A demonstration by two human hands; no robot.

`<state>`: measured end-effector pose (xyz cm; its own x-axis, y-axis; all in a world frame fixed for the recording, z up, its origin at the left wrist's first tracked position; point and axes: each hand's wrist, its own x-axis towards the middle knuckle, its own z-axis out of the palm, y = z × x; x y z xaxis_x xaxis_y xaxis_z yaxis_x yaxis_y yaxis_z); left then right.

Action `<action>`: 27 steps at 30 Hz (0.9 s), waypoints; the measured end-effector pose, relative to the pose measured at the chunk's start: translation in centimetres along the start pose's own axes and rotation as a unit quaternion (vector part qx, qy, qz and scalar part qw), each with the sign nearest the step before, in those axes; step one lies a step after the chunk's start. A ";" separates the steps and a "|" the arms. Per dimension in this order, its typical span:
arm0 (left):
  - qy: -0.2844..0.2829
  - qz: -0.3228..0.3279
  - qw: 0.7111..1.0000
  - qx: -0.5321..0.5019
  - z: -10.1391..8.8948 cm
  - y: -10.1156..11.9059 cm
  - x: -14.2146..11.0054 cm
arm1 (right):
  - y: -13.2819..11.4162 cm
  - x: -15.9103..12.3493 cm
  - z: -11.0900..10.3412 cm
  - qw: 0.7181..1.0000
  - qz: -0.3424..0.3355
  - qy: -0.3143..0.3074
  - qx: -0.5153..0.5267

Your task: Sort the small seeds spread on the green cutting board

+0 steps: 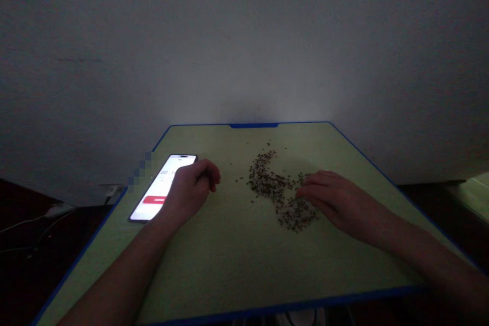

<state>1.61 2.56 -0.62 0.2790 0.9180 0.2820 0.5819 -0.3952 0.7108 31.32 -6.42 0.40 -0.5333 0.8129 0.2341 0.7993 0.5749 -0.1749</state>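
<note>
Small grains [269, 182] spread leftward from the right grip [338, 201], fingers bunched, any hold unclear.

phone [155, 191] on table [214, 275] left of left hand [193, 183], grain pile [267, 183] between hands, at right hand [338, 201], wall [244, 46] beyond both

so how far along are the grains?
Looks early. Done: nothing clearly; a few stray grains lie apart. In hand: the right hand has fingertips at the right edge of the grain pile, grip hidden; the left hand is curled by the smartphone. To go: probably most, since dark and pale grains lie mixed there.
</note>
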 end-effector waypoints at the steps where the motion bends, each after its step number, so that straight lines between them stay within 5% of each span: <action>1: -0.001 -0.003 1.000 -0.002 0.0 -0.1 0.0 | 0.0 -0.4 -0.3 1.000 0.012 0.014 0.010; 8: -0.003 -0.010 1.000 0.015 0.1 0.0 -0.1 | 0.2 -4.3 -1.5 0.987 0.113 0.043 0.107; 14: -0.001 -0.009 1.000 0.025 0.2 -0.2 0.0 | 0.2 -7.9 -1.5 0.976 0.181 0.005 0.121; 21: 0.009 -0.007 0.998 0.058 0.0 0.1 0.0 | 2.3 -8.8 -0.6 0.947 0.290 0.039 0.129; 27: 0.012 -0.002 0.998 0.061 -0.1 0.5 -0.1 | 0.5 -9.2 0.3 0.941 0.314 0.004 0.125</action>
<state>1.82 2.28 -0.25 0.2589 0.9194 0.2962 0.6723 -0.3917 0.6282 36.57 -13.59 -2.17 0.0247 0.9996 0.0162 0.8658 -0.0133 -0.5002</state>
